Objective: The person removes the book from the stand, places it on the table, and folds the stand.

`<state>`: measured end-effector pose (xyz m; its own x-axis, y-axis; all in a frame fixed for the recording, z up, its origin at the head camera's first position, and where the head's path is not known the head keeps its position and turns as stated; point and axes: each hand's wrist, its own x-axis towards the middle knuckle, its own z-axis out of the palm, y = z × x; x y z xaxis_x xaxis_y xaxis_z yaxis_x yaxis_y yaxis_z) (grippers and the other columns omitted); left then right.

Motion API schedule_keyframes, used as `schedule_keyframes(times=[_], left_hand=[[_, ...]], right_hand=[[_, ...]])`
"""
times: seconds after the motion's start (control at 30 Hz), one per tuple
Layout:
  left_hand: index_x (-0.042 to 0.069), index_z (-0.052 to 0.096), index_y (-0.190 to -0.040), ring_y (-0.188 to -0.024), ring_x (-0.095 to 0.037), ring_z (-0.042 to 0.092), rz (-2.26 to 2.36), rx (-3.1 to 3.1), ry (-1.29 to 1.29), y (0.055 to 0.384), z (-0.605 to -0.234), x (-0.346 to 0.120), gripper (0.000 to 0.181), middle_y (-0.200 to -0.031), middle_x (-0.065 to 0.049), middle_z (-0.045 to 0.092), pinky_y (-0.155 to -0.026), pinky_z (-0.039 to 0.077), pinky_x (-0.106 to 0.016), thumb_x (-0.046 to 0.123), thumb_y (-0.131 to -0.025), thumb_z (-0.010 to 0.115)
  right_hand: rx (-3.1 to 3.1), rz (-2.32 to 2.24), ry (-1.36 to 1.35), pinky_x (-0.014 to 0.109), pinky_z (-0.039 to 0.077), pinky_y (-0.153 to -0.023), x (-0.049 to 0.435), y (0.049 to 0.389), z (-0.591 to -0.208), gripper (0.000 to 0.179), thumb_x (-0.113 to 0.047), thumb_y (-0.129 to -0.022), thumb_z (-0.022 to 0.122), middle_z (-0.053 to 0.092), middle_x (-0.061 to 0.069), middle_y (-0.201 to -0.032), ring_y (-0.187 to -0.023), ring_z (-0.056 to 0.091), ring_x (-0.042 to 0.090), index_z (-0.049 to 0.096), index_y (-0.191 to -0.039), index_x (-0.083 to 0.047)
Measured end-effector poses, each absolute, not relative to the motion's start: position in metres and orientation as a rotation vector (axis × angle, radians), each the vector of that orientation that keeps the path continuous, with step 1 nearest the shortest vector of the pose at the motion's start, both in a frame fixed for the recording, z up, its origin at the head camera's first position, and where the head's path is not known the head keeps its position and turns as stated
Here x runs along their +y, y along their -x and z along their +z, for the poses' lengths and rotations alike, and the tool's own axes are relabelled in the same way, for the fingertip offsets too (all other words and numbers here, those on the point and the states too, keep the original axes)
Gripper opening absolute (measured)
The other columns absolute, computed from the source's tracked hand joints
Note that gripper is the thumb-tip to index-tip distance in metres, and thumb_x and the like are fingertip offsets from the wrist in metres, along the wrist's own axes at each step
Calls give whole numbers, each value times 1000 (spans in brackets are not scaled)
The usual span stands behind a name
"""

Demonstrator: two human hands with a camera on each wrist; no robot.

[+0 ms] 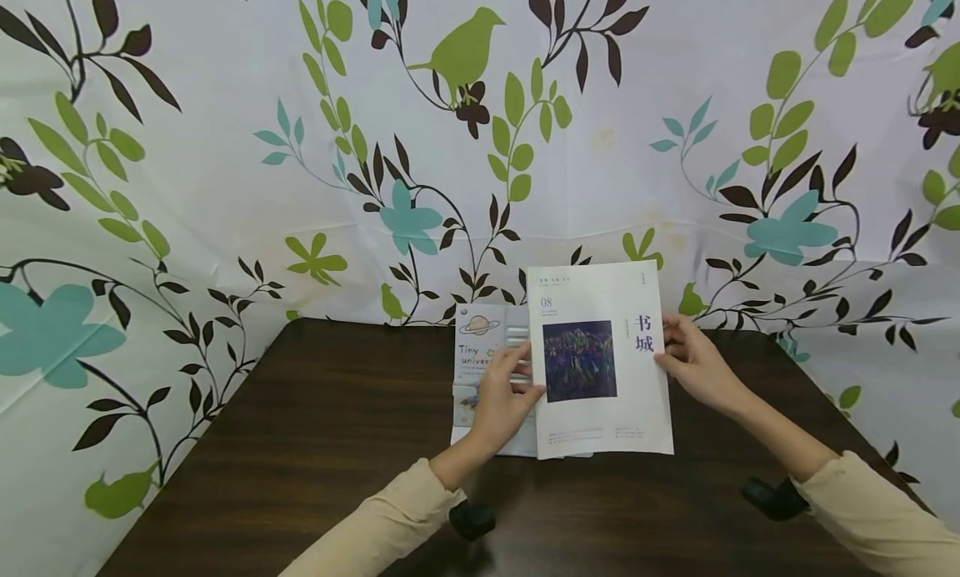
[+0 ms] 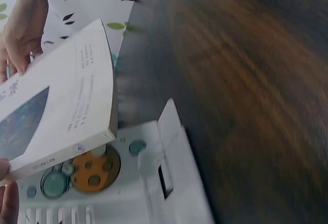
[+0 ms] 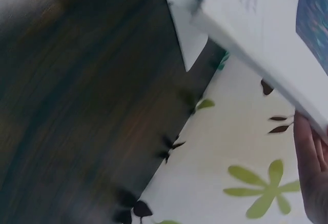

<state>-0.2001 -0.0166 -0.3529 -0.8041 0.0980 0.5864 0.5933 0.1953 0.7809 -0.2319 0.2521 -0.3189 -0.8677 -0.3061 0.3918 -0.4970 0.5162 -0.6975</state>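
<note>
A white magazine with a dark square picture and purple Chinese characters is held upright-facing between both hands. My left hand pinches its left edge, thumb on the front cover. At the right edge, my right hand grips it with thumb in front and fingers behind. Partly hidden behind the magazine is a white book stand printed with planets and "Tiny universe". In the left wrist view, the stand's slats and raised front ledge show below the magazine's spine.
The dark wooden table extends to both sides and in front of the stand. A white curtain with leaves, birds and flowers hangs behind the table's far edge. Dark wrist devices sit under the sleeves.
</note>
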Motion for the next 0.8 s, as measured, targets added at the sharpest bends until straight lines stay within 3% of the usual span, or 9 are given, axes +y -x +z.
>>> schedule_keyframes(times=[0.13,0.37,0.8], left_hand=[[-17,44,-122,-87,-37,56,-1665,-2110,664,185,-343,-6,57,-105,-27,48,-64,54,-28,-18,-70,65],[-18,44,-121,-83,-35,56,-1753,-2097,634,185,-359,15,56,-100,-24,49,-61,53,-25,-18,-69,66],[-8,46,-125,-85,-14,53,-1898,-2096,591,192,-405,64,59,-105,-13,48,-61,50,-15,-12,-71,68]], right_hand=[[-2597,1365,-682,30,48,-47,267,232,-322,44,10,-85,48,52,27,-100,-71,56,7,28,-124,12],[-2759,1400,-632,34,52,-53,292,233,-320,47,5,-88,49,51,29,-106,-78,59,9,24,-126,12],[-3017,1599,-467,42,53,-60,336,240,-328,54,-2,-83,53,50,27,-107,-83,60,28,20,-124,12]])
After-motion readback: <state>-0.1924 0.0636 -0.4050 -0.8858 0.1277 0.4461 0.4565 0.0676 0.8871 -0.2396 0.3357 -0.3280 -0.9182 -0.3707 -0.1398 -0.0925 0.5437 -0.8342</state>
